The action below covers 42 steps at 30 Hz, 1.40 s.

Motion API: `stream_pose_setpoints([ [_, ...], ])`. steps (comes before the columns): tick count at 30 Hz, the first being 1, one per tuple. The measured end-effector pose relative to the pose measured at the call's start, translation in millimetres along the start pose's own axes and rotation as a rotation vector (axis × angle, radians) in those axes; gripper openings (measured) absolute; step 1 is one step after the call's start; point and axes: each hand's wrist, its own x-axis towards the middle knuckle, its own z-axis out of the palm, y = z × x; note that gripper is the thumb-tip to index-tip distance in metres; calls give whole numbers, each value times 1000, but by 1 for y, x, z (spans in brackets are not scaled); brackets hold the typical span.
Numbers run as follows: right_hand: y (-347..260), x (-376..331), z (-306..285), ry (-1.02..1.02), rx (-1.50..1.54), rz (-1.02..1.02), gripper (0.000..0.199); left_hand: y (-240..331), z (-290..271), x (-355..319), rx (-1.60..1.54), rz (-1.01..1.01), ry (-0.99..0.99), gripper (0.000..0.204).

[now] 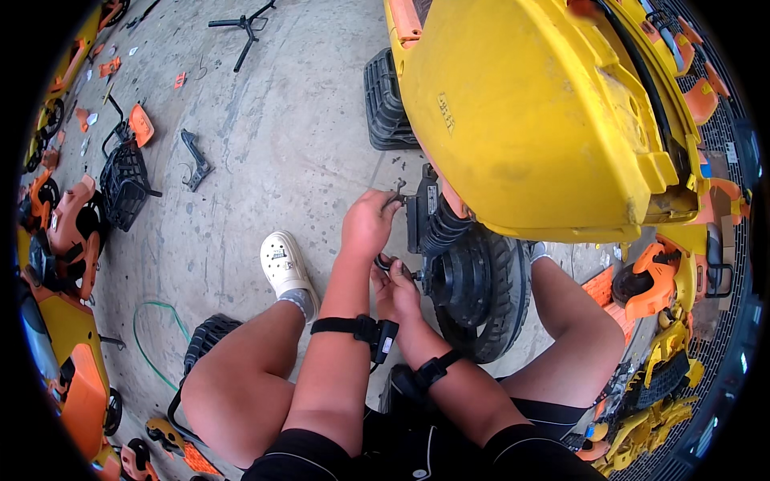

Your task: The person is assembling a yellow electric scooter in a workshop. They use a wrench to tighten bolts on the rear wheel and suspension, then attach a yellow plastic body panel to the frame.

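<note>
My left hand (371, 218) is closed beside a black box-shaped part (418, 210) next to the wheel. A thin metal tool end, like a wrench's (399, 186), sticks up past its fingers. Lower down, my right hand (396, 293) has its fingers closed around a dark metal tool with a curved end (385, 261), held at the axle end (416, 276). Most of this tool is hidden by the fingers, so its exact kind is unclear. The black wheel (481, 293) carries a knobby tire below a ribbed black boot (445, 228) and a large scuffed yellow body shell (521, 120).
A black plastic crate (389, 100) stands by the yellow shell. On the concrete floor (265, 160) lie a black bracket (195, 160), a black basket (126, 184) and a black metal frame (243, 30). Orange and yellow vehicle parts (658, 276) crowd both sides.
</note>
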Motion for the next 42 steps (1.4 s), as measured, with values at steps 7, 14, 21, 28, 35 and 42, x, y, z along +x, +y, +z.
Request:
stream_pose_setpoints([
  [7,0,1,-1,-11,18,3,16,-3,4,-1,-92,-6,17,20],
  [14,-1,0,0,6,18,16,16,-5,6,-2,-166,-32,21,19],
  [21,-2,1,-1,20,12,34,17,-8,12,1,-203,-83,41,22],
  [28,0,0,3,15,45,33,18,-17,19,1,-325,-144,36,23],
  [35,-3,2,-1,7,60,33,18,-5,10,0,-374,-243,-10,25],
  [42,-3,2,-2,-8,67,36,18,-2,6,-1,-273,-147,-5,26],
])
